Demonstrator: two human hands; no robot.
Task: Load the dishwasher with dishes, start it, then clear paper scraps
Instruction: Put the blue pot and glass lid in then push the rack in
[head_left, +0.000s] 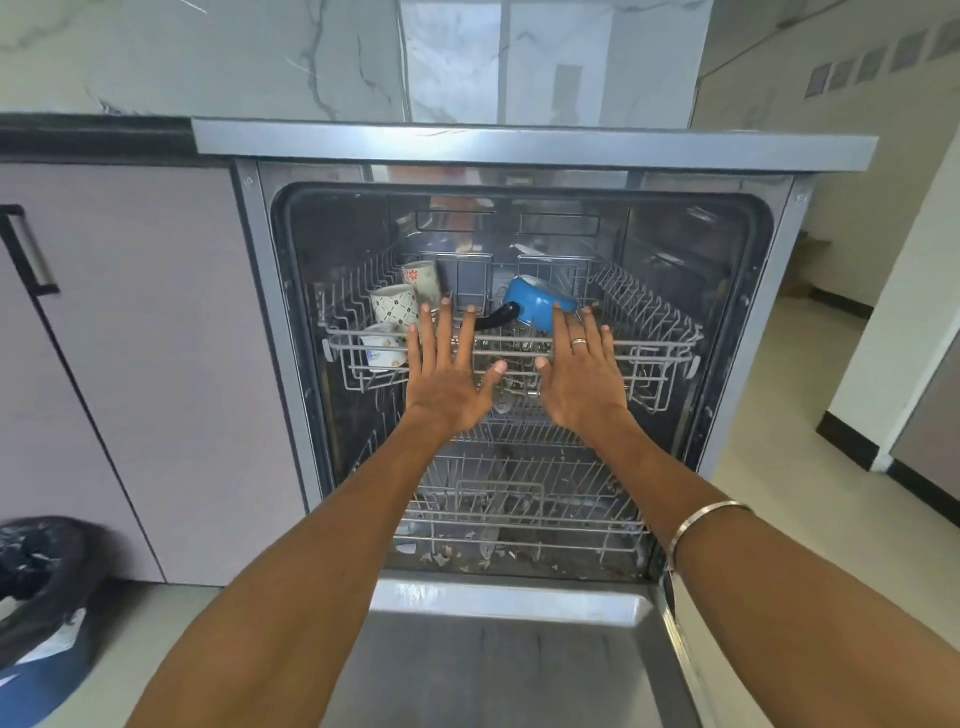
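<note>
The dishwasher (519, 171) stands open, its door (498, 654) folded down toward me. The upper rack (660, 332) is mostly inside and holds three patterned cups (393, 304) at the left and a blue saucepan (537, 306) with a black handle in the middle. My left hand (447, 374) and my right hand (582, 374) are both flat, fingers straight and spread, against the rack's front rail. The lower rack (519, 499) sits below, with paper scraps (441, 558) scattered on the tub floor at its front.
A grey cabinet (145, 364) with a black handle stands left of the dishwasher. A bin lined with a black bag (36, 577) sits on the floor at lower left. Tiled floor and a doorway lie to the right.
</note>
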